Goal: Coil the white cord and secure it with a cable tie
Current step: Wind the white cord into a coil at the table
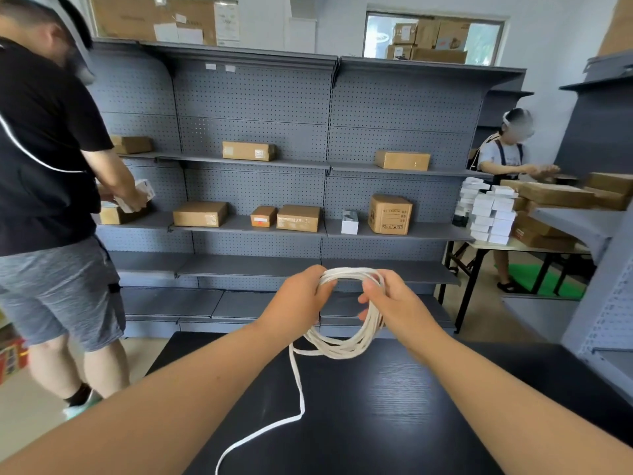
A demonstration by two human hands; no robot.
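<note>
A white cord (342, 344) is wound into several loops held up above a black table (394, 406). My left hand (298, 299) grips the coil at its upper left, fingers curled round the strands. My right hand (387, 299) grips the coil's upper right side, with strands running through its fingers. The coil's lower arc hangs just above the table. A loose tail of cord drops from the coil's left side and trails across the table toward the bottom edge of the view. No cable tie is visible.
Grey pegboard shelving (257, 166) with several cardboard boxes stands beyond the table. A person in a black shirt (44, 159) works at the shelves on the left. Another person (507, 156) stands at a folding table (513, 245) stacked with boxes on the right.
</note>
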